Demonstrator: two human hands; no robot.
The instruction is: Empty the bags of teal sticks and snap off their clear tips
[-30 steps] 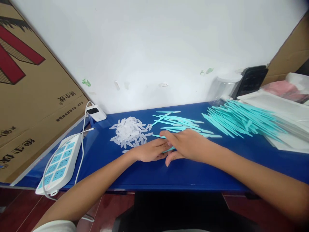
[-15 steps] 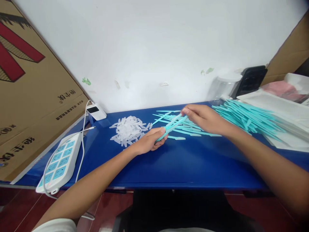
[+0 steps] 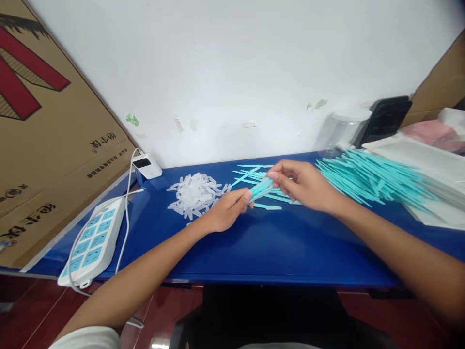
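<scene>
My left hand (image 3: pixel 229 209) is closed around the lower ends of several slim turquoise eyebrow razors (image 3: pixel 258 192), held tilted up to the right over the table. At their upper ends, the thumb and fingers of my right hand (image 3: pixel 303 186) pinch the razor tips, where a whitish translucent cover seems to sit; the fingers hide part of it. Just left of my hands lies a heap of translucent white blade caps (image 3: pixel 196 195). Loose turquoise razors (image 3: pixel 269 207) are spread on the table behind and beneath my hands.
A big pile of turquoise razors (image 3: pixel 374 177) lies at the right, partly on a white tray (image 3: pixel 436 211). Behind it stand a clear jar (image 3: pixel 343 128) and a dark phone-like object (image 3: pixel 387 121). On the left are a power strip (image 3: pixel 96 240), a white device (image 3: pixel 147 166) and a cardboard box (image 3: pixel 65 160).
My right hand has drawn in slightly toward my left hand along the razors. The held razors now show less length between my hands. The view has shifted a little.
</scene>
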